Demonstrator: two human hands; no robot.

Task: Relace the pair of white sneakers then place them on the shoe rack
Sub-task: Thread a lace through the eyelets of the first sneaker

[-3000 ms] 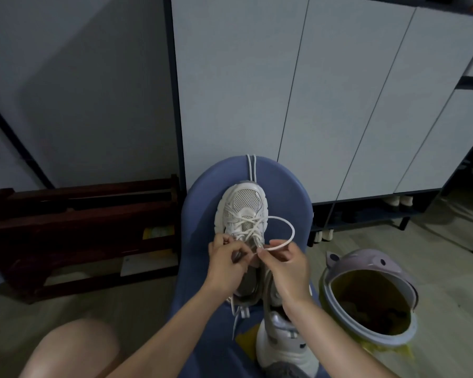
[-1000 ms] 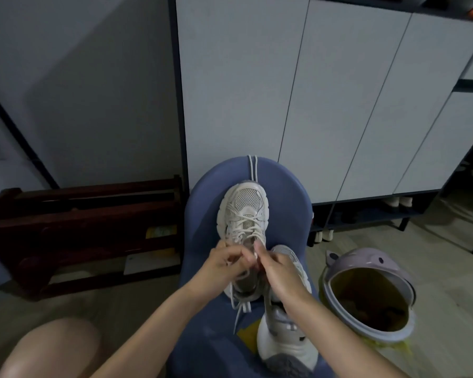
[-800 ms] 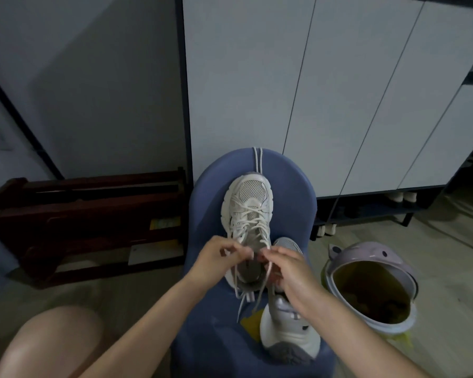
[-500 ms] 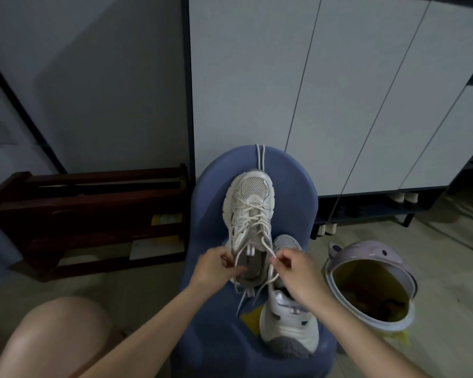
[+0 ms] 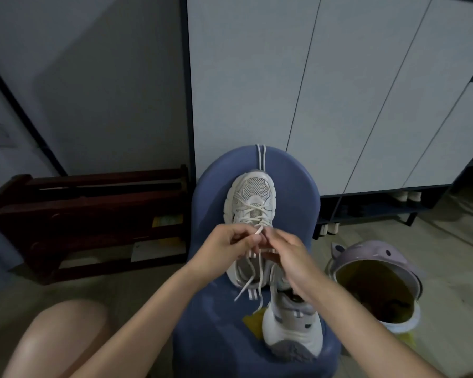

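On blue chair (image 5: 292,186), hands (image 5: 224,248) pinch sneaker (image 5: 253,203) lace (image 5: 258,231) beside bin (image 5: 377,285).

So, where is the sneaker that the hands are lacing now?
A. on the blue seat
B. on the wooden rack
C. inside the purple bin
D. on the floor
A: the sneaker lies toe-away on the blue seat, with both hands at its laces.

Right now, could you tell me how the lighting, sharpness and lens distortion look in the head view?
Head view: dim, flat light; the cabinet doors lean outward from wide-angle distortion; the right hand and forearm are motion-blurred, the left hand slightly; the sneaker on the blue chair is fairly sharp.
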